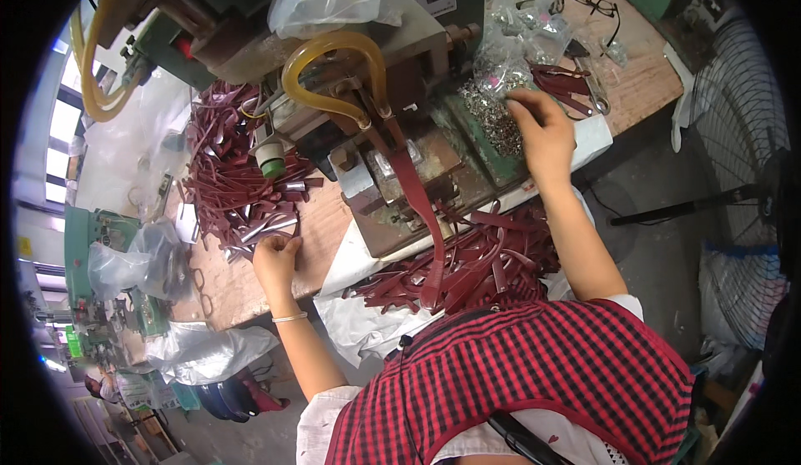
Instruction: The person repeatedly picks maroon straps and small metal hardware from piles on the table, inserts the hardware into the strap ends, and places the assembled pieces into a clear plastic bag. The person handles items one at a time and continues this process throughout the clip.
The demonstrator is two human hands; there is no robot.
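My left hand (276,263) is at the near edge of a pile of dark red straps (242,165), its fingers drawn together. Whatever is between them is hidden. Over a green tray (503,167) of small metal pieces (494,123), my right hand (548,138) curves with thumb and forefinger close together; anything in the pinch is too small to see. Between my hands, one dark red strap (422,202) stretches from the press (392,165) down toward me. Its upper end lies beneath the machine's tool.
More dark red straps (501,252) are heaped in front of me, below the press. A bent yellow hose (334,44) loops over the machine. Clear plastic bags (509,27) and eyeglasses (594,1) lie on the right tabletop. A large fan (734,106) stands at right.
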